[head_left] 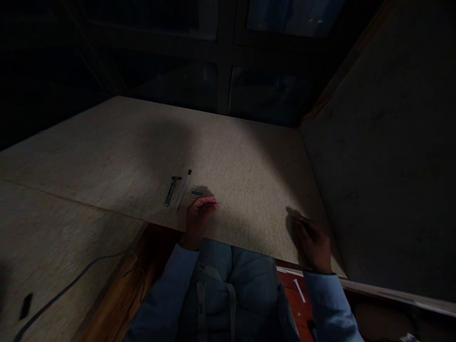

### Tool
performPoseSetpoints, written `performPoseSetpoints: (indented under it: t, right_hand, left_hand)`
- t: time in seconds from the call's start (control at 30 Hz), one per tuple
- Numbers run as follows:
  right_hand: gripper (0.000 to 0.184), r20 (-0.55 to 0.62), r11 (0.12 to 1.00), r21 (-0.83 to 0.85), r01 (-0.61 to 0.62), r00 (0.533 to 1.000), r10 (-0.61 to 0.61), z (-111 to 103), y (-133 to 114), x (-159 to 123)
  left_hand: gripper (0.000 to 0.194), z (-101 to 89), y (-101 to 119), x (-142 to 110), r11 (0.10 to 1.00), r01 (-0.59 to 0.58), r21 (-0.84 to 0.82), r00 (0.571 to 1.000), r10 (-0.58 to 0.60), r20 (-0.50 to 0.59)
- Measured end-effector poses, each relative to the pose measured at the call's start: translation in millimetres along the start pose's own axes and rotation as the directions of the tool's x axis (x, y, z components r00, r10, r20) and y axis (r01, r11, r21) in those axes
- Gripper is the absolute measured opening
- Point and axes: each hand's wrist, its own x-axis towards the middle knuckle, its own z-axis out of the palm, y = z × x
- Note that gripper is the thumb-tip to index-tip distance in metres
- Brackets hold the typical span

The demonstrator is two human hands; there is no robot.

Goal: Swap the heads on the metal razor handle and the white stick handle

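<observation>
My left hand [200,217] is over the front part of the pale board, its fingers drawn together in a pinch. A tiny pale tip shows at the fingertips, too small to name. Just beyond those fingers lies a small dark flat bar [197,193]. To its left are a slim pale stick with a dark end [183,191] and a dark razor [171,191] with its head pointing away from me. My right hand [316,243] is at the board's right side, fingers curled with thumb against them. Whatever it may hold is hidden.
The pale board [242,166] meets an upright panel [384,166] on the right and dark window frames [223,71] at the back. A grey cable [76,280] crosses the lower left surface. Below the front edge, a white strip [299,290] lies on something red.
</observation>
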Motion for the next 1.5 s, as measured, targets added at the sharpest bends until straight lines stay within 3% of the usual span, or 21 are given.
performPoseSetpoints:
  t: [0.3,0.63,0.9,1.1,1.5]
  right_hand:
    - [0.044,0.007,1.000,-0.007,0.006,1.000,-0.006,0,1,0]
    - [0.047,-0.005,1.000,-0.010,-0.018,1.000,0.018,-2,-5,-3]
    - [0.049,0.031,0.998,-0.019,-0.060,0.998,0.060,-5,0,-3]
    - [0.047,0.043,0.997,-0.025,-0.074,0.996,0.075,-6,1,-2]
    - [0.049,0.037,0.997,-0.014,-0.078,0.996,0.079,-5,0,-2]
  left_hand:
    - [0.024,-2.4,2,-1,1.000,-0.020,-0.022,0.998,0.021,0.055]
    - [0.026,-12.7,0,2,0.999,0.014,0.045,1.000,-0.014,0.007]
    - [0.029,-50.9,37,4,0.992,-0.083,0.098,0.987,0.095,-0.126]
    - [0.029,-58.3,59,19,0.981,-0.130,0.147,0.974,0.154,-0.168]
    - [0.030,-76.3,76,43,0.943,-0.195,0.269,0.959,0.241,-0.150]
